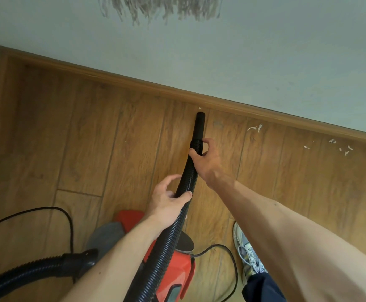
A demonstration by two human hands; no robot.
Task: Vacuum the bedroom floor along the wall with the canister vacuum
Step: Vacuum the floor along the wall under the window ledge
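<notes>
Head view shows both hands, right hand (206, 159) and left hand (169, 198), each grip wrapped around the hose (186, 177), nozzle (200, 125) near the baseboard (134, 81) at 12 o'clock; next, sweep toward debris (256, 127) at 2 o'clock.

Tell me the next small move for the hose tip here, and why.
Probably sweep the nozzle to the right along the baseboard. It points at the floor just short of the baseboard, by one small white fleck, while more white scraps lie further right. The right hand grips the hose near the nozzle and the left hand steadies it lower down.
</notes>
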